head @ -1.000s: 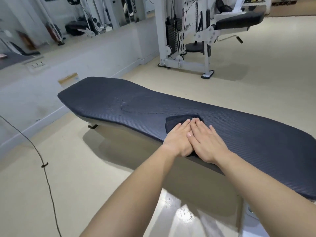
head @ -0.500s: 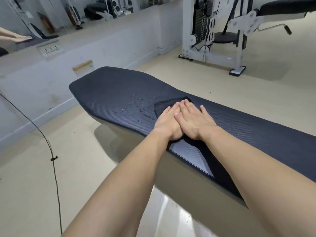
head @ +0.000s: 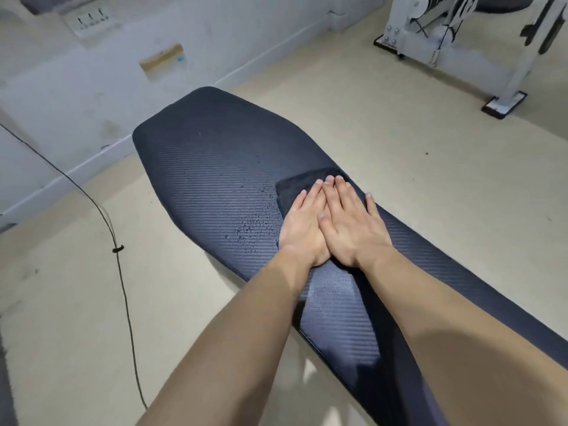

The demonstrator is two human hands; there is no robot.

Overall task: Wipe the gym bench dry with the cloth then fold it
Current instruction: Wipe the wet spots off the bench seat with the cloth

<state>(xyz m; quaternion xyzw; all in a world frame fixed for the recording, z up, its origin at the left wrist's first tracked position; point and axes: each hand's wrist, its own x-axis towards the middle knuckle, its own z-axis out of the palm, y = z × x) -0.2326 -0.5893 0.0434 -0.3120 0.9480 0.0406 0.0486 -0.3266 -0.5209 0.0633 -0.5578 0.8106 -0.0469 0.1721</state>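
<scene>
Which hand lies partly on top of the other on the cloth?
The right hand: its thumb side overlaps the left hand, both flat on the dark cloth.

A black cord [head: 123,281] trails across the beige floor [head: 430,186]. A white machine frame [head: 461,41] stands far right; a socket strip [head: 90,21] sits on the wall [head: 215,32].

Bench pad [head: 209,167] ribbed, carbon-weave vinyl with slight sheen, water-beaded; cloth [head: 295,189] dark, matt, napped; floor [head: 399,142] smooth beige.
</scene>
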